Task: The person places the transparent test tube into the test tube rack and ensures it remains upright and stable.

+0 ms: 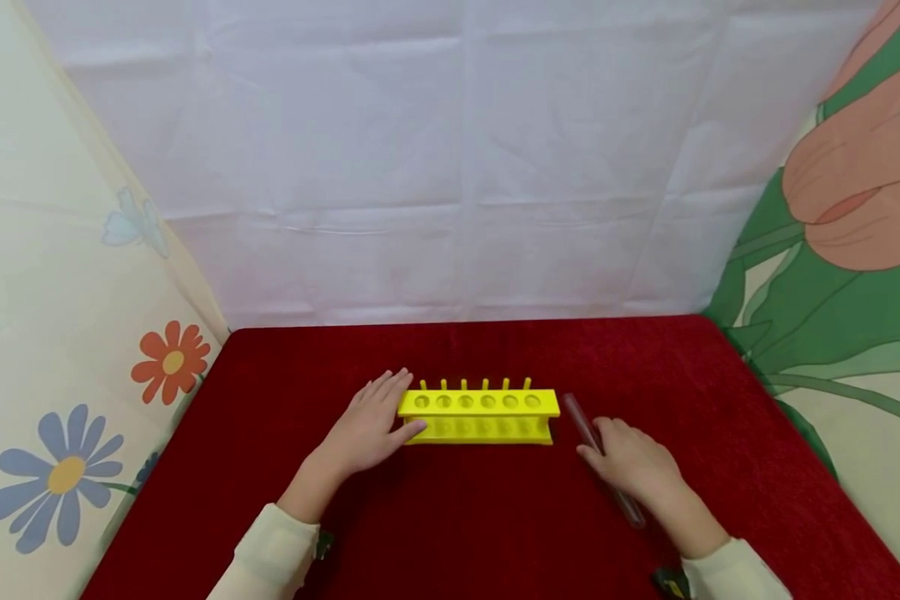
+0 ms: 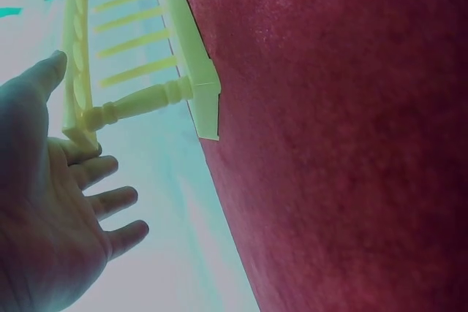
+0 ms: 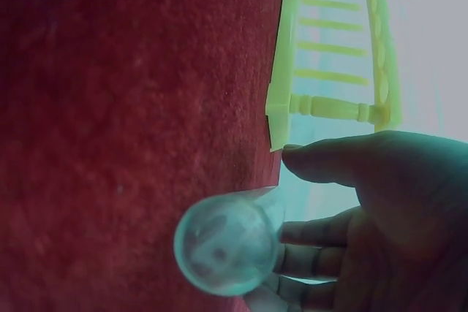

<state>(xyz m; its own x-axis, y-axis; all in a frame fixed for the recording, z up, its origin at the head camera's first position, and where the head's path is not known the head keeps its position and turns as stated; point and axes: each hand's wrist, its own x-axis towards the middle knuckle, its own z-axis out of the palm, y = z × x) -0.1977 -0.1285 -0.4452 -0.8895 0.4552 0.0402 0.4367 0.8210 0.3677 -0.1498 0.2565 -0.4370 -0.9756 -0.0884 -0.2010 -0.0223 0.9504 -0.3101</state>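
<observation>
A yellow test tube rack (image 1: pixel 480 402) stands upright on the red cloth, with a row of round holes along its top and pegs behind. At its left end is my left hand (image 1: pixel 371 425), thumb in front of the rack and fingers stretched out beside the top plate; the left wrist view shows the fingers spread and fairly straight. Right of the rack a clear test tube (image 1: pixel 581 421) lies slantwise on the cloth. My right hand (image 1: pixel 633 458) is over its middle, and in the right wrist view the thumb stands apart from the tube (image 3: pixel 227 246), with the fingers beside it.
Red cloth (image 1: pixel 480 517) covers the table. A creased white sheet (image 1: pixel 450 167) hangs behind its far edge. Flower-printed fabric (image 1: pixel 67 475) borders the left side, and more with large tulips (image 1: pixel 870 192) borders the right.
</observation>
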